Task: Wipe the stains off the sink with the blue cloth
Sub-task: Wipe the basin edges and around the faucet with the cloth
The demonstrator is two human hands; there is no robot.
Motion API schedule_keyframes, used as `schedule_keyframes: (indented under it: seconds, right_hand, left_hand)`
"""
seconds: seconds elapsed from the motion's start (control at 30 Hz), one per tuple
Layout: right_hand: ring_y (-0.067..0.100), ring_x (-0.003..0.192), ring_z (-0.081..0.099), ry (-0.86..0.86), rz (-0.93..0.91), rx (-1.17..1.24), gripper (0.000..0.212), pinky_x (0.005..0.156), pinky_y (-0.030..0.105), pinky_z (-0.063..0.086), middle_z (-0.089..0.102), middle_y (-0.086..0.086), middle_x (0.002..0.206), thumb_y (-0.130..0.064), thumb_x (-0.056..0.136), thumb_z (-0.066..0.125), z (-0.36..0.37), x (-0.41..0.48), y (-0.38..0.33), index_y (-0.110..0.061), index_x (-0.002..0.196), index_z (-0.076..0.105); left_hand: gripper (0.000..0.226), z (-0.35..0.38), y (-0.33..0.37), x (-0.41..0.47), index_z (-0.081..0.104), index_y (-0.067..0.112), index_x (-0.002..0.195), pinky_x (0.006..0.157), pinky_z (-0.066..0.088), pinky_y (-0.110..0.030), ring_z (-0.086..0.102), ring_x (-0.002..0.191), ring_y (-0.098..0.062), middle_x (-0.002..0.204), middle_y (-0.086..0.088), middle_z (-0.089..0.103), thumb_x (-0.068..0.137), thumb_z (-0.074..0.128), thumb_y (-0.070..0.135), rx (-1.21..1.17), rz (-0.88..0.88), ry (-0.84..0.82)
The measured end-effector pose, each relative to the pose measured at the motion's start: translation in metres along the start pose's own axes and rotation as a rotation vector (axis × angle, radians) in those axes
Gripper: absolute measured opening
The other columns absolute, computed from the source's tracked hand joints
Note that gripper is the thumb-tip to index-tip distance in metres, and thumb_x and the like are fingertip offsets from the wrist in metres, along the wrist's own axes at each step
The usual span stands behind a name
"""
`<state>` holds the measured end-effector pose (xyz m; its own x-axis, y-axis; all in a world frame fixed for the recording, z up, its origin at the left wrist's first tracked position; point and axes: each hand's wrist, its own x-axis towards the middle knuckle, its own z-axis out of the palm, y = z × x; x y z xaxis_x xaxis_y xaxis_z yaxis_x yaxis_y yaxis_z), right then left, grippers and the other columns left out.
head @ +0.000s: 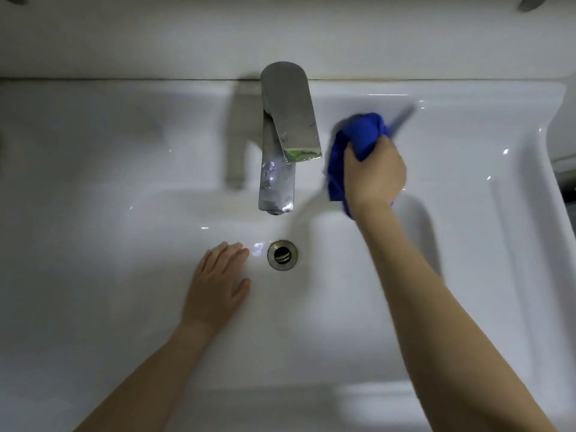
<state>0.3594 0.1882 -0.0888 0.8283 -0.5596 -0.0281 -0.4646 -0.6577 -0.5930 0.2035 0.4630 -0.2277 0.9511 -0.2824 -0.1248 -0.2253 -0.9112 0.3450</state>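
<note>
Right hand (375, 173) clenches bunched blue cloth (358, 135) on sink (467, 145) ledge right of faucet (286, 120); left hand (218, 282) relaxed, empty, by drain (282, 254).

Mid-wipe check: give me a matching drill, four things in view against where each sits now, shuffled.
1 blue cloth
2 left hand
3 drain
4 faucet

A bottom of the sink bowl
B on the ledge right of the faucet, gripped by the right hand
C back ledge, spout over the bowl
D open, in the bowl left of the drain

Pairs: 1-B, 2-D, 3-A, 4-C
</note>
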Motion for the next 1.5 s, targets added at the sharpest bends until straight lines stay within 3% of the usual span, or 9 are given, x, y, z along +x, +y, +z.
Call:
schedule_keyframes:
  seconds: [0.2,0.4,0.57,0.77,0.93,1.0,1.17,1.37,1.5]
  right_hand:
    - [0.025,0.07,0.053,-0.187,-0.324,-0.045,0.025,0.061,0.028,0.029,0.058,-0.001,0.08,-0.039,0.091,0.057,0.007,-0.029,0.003,-0.017,0.08,0.052]
    - [0.03,0.079,0.058,0.024,-0.022,-0.035,0.022,0.063,0.027,0.028,0.065,0.008,0.092,-0.031,0.092,0.054,0.002,-0.004,0.01,-0.011,0.087,0.057]
    - [0.019,0.064,0.045,-0.221,-0.309,0.018,0.023,0.059,0.028,0.029,0.052,-0.005,0.076,-0.032,0.09,0.059,0.013,-0.036,-0.011,-0.02,0.076,0.046]
    - [0.02,0.071,0.047,0.026,-0.018,-0.047,0.022,0.063,0.026,0.028,0.06,0.001,0.088,-0.033,0.092,0.054,-0.002,0.004,0.013,-0.012,0.087,0.057]
    - [0.006,0.057,0.046,-0.187,-0.207,0.086,0.026,0.052,0.019,0.029,0.051,-0.01,0.069,-0.034,0.089,0.06,0.008,-0.033,0.004,-0.026,0.068,0.045]
    - [0.003,0.057,0.048,-0.205,-0.133,0.083,0.032,0.052,0.016,0.03,0.051,-0.012,0.066,-0.037,0.088,0.061,-0.012,-0.028,0.021,-0.033,0.064,0.04]
    - [0.016,0.064,0.053,0.064,0.151,0.204,0.02,0.055,0.023,0.032,0.06,-0.005,0.074,-0.033,0.087,0.06,0.011,-0.013,0.006,-0.021,0.072,0.051]
    - [0.009,0.059,0.047,-0.178,-0.131,0.104,0.023,0.053,0.023,0.034,0.058,-0.006,0.078,-0.037,0.09,0.059,0.005,-0.04,0.005,-0.02,0.076,0.052]
    - [0.02,0.072,0.055,-0.008,0.022,0.005,0.019,0.063,0.027,0.035,0.06,-0.003,0.086,-0.035,0.09,0.057,-0.022,-0.008,0.029,-0.021,0.078,0.05]
  left_hand:
    - [0.055,-0.001,0.001,-0.002,0.049,0.02,0.142,0.119,0.026,-0.043,0.037,0.142,-0.025,0.148,-0.001,0.049,0.09,0.046,0.038,0.01,0.003,0.001]
    - [0.056,0.001,0.002,-0.001,0.049,0.019,0.142,0.117,0.028,-0.044,0.038,0.142,-0.026,0.148,-0.001,0.049,0.09,0.044,0.038,0.044,-0.017,-0.008]
    - [0.055,-0.001,0.002,-0.002,0.047,0.019,0.144,0.119,0.025,-0.044,0.035,0.144,-0.025,0.15,-0.001,0.047,0.092,0.042,0.038,0.052,-0.015,-0.034]
    - [0.055,-0.001,0.005,-0.001,0.047,0.018,0.142,0.118,0.024,-0.043,0.037,0.142,-0.027,0.148,-0.002,0.048,0.091,0.042,0.037,0.075,-0.015,-0.023]
    - [0.055,-0.006,0.007,-0.002,0.047,0.018,0.142,0.118,0.022,-0.043,0.036,0.142,-0.027,0.148,-0.003,0.048,0.09,0.042,0.037,0.062,-0.023,-0.044]
    - [0.056,-0.005,0.007,-0.003,0.047,0.018,0.142,0.119,0.022,-0.043,0.036,0.143,-0.027,0.148,-0.002,0.048,0.09,0.041,0.036,0.056,-0.025,-0.051]
    - [0.054,-0.002,0.006,-0.002,0.049,0.018,0.141,0.118,0.024,-0.045,0.037,0.142,-0.028,0.148,-0.003,0.048,0.09,0.042,0.035,0.057,-0.029,-0.044]
    - [0.056,-0.005,0.006,-0.003,0.048,0.016,0.142,0.118,0.024,-0.047,0.035,0.143,-0.028,0.149,-0.005,0.048,0.09,0.039,0.037,0.063,-0.019,-0.054]
    - [0.054,-0.006,0.01,0.0,0.05,0.016,0.139,0.117,0.026,-0.047,0.038,0.141,-0.029,0.147,-0.005,0.05,0.089,0.041,0.035,0.039,-0.026,-0.032]
